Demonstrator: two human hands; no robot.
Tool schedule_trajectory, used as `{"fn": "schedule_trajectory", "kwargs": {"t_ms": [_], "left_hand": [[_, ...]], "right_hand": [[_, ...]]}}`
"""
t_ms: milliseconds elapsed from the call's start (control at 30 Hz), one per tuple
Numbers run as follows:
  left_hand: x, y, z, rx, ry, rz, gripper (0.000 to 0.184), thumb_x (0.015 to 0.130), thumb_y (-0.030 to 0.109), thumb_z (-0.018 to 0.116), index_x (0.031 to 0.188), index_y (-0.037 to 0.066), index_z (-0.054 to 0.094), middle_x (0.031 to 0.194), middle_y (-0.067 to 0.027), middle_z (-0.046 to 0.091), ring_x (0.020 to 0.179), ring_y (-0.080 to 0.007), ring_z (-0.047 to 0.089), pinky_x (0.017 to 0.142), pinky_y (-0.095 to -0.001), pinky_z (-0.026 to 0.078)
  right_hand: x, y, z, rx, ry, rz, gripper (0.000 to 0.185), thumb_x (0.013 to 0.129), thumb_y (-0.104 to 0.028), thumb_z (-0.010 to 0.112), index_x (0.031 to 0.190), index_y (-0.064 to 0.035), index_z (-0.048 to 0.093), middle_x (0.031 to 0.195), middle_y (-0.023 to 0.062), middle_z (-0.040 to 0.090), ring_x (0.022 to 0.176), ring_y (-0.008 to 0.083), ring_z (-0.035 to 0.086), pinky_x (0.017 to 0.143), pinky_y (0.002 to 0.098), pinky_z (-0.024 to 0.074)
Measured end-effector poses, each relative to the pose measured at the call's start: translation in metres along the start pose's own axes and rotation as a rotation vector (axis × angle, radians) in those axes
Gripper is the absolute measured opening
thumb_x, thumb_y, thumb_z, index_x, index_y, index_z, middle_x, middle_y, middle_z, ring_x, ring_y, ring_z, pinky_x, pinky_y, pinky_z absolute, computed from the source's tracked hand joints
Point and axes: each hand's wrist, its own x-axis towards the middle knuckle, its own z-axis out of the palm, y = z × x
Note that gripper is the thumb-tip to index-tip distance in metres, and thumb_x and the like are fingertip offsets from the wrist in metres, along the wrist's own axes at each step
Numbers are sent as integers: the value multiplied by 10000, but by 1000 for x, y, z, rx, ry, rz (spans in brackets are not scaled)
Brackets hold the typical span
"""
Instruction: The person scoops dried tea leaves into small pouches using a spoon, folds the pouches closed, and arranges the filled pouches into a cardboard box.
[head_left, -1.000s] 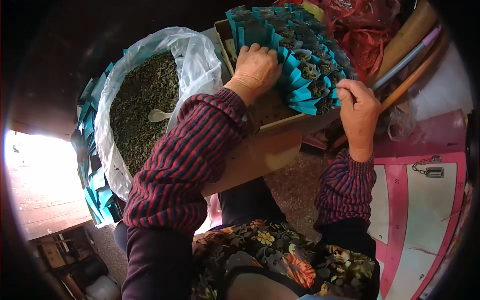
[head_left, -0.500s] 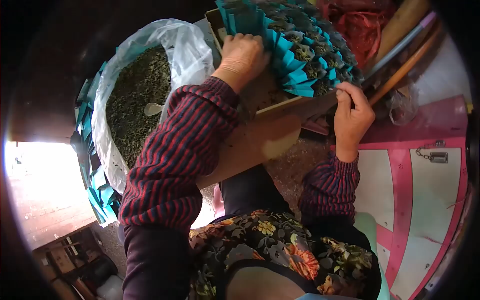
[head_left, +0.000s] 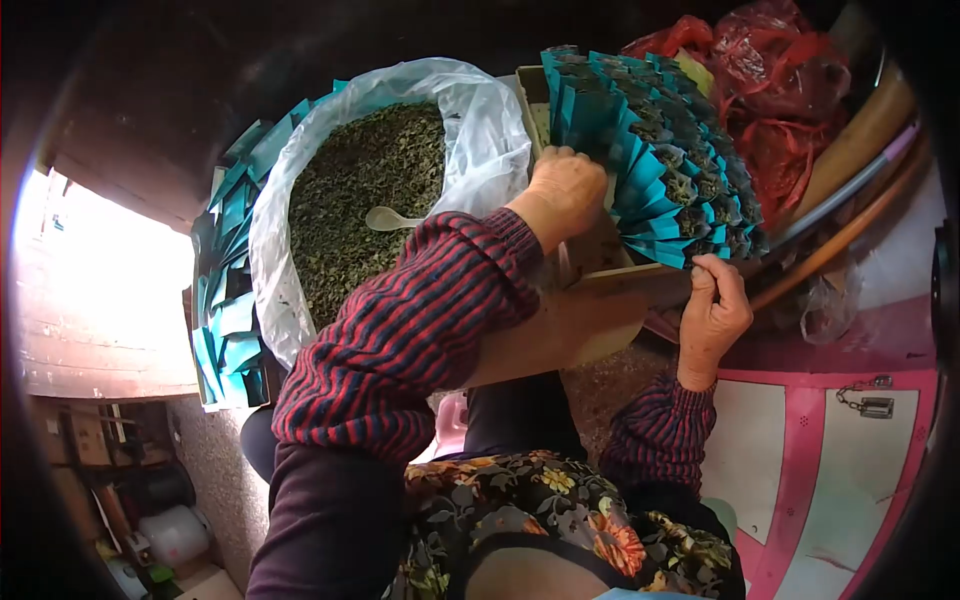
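Observation:
My left hand (head_left: pixel 570 195) reaches into the cardboard tray (head_left: pixel 590 274) beside the rows of teal paper packets (head_left: pixel 640 190); its fingers are curled and their tips are hidden. My right hand (head_left: pixel 712 305) is closed in a pinch at the near right corner of the packets, and what it holds, if anything, is too small to make out. Dark dried leaves show in the open tops of the packets. Left of the tray stands a clear plastic bag (head_left: pixel 488 130) full of crumbled dried leaves (head_left: pixel 350 185), with a pale spoon (head_left: pixel 392 219) lying on them.
More teal packets (head_left: pixel 232 315) stand at the left beyond the bag. Red plastic bags (head_left: pixel 780 70) lie at the back right, near curved poles (head_left: pixel 850 235). A pink and white cabinet (head_left: pixel 800 450) with a chain and padlock is at the lower right.
The whole view has shifted, so bag, tray and packets appear lower and further right. My left hand stays in the tray beside the packets, and my right hand remains pinched near their corner.

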Motion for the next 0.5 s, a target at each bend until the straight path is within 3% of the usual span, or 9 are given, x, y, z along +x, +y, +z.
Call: {"fn": "schedule_trajectory", "kwargs": {"t_ms": [133, 200, 233, 300, 333, 500], "left_hand": [[-14, 4, -5, 70, -92, 29, 244, 814, 240, 538, 895, 44, 658, 989, -123, 657, 952, -291, 610, 876, -384, 417], [-13, 1, -1, 134, -91, -36, 281, 823, 244, 519, 966, 83, 699, 1056, -118, 656, 1051, -275, 576, 983, -454, 311], [-11, -2, -3, 138, -88, -38, 281, 823, 244, 519, 966, 83, 699, 1056, -118, 656, 1051, -275, 576, 983, -454, 311], [-3, -10, -12, 287, -98, -106, 314, 843, 246, 497, 1015, 69, 690, 1079, -118, 649, 1086, -274, 554, 1016, -524, 226], [1, -15, -21, 220, -199, -92, 355, 856, 265, 490, 1091, 71, 673, 1138, -126, 633, 1137, -291, 526, 1042, -582, 145], [28, -30, -21, 310, -324, -127, 402, 892, 314, 451, 1175, 106, 646, 1240, -112, 588, 1205, -337, 473, 1073, -606, 47]], "right_hand": [[-6, -8, 8, 41, -41, -8, 61, 815, 17, 612, 859, -5, 648, 762, 64, 606, 703, 165, 577, 656, 265, 454], [-9, -12, 13, 77, -38, -30, 57, 814, 15, 615, 857, -5, 646, 759, 65, 604, 703, 168, 577, 653, 266, 453], [-10, -15, 14, 89, -47, -41, 52, 814, 15, 614, 852, -5, 643, 757, 67, 601, 702, 172, 576, 649, 267, 451], [-10, -18, 17, 104, -46, -56, 47, 814, 15, 612, 847, -6, 640, 755, 68, 598, 701, 176, 575, 646, 269, 448], [-11, -17, 17, 101, -54, -63, 44, 814, 12, 613, 844, -6, 640, 753, 70, 596, 698, 176, 572, 643, 270, 447], [-8, -16, 14, 109, -58, -69, 36, 814, 10, 614, 840, -3, 636, 745, 75, 590, 685, 179, 564, 639, 268, 443]]}}
